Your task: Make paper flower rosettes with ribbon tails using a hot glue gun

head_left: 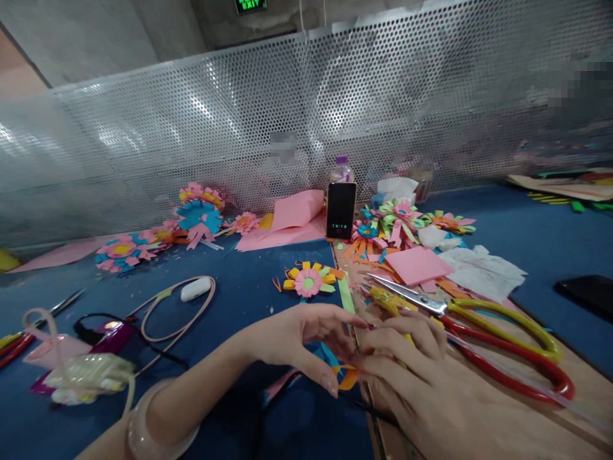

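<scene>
Backdrop: perforated metal screen [230,121] behind a dark blue tabletop [230,281], with one green exit sign [250,6] above.
Left hand: the left hand [306,345] is curved, thumb set well apart from the index finger; the thumb tip lies beside the orange paper strip [348,378]. Whether it grips is not clear.
Right hand: the right hand [416,364] has bent fingers that reach the strip's right end; their tips are partly hidden, so I cannot tell how firmly they close.
Hands together: fingertips meet or nearly meet over the table's seam.
Orange strip: one, bent into a loop between left thumb and right fingers; its long axis seems to run left to right, though much is covered.
Blue paper: one piece of blue paper [326,353] shows just behind the left thumb.
Lone flower: one paper flower [309,282] lies face up beyond the hands, near them.
Flower groups: at least four in the left cluster [201,217], at least three in the right cluster [402,214].
Scissors: two pairs; red-and-yellow scissors [443,308] lie on the right, blades pointing to the far left, and other scissors [36,326] at the left edge point far right.
Upright: one phone [341,209], before one purple-capped bottle [341,169].
</scene>
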